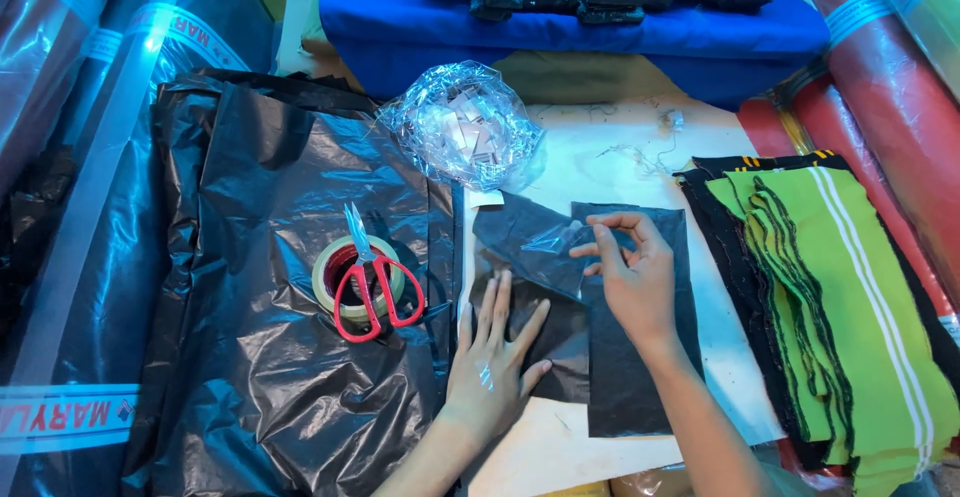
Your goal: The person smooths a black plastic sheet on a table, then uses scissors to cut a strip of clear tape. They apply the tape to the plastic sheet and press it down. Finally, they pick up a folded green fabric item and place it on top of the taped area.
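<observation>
Left hand (pixel 493 357) lies flat, fingers spread, pinning the black plastic packet (pixel 560 287) on the white table (pixel 600 157). Right hand (pixel 630 277) pinches the packet's folded flap. Red scissors (pixel 372 292) rest on a tape roll (pixel 335 277) just left.

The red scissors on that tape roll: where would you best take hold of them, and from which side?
Take the red scissors by the two handle loops, coming from above on the near side. They lie flat across the tape roll, loops toward the person, blades pointing away. The roll lifts them off the black plastic sheet, leaving room under the loops, probably.
</observation>
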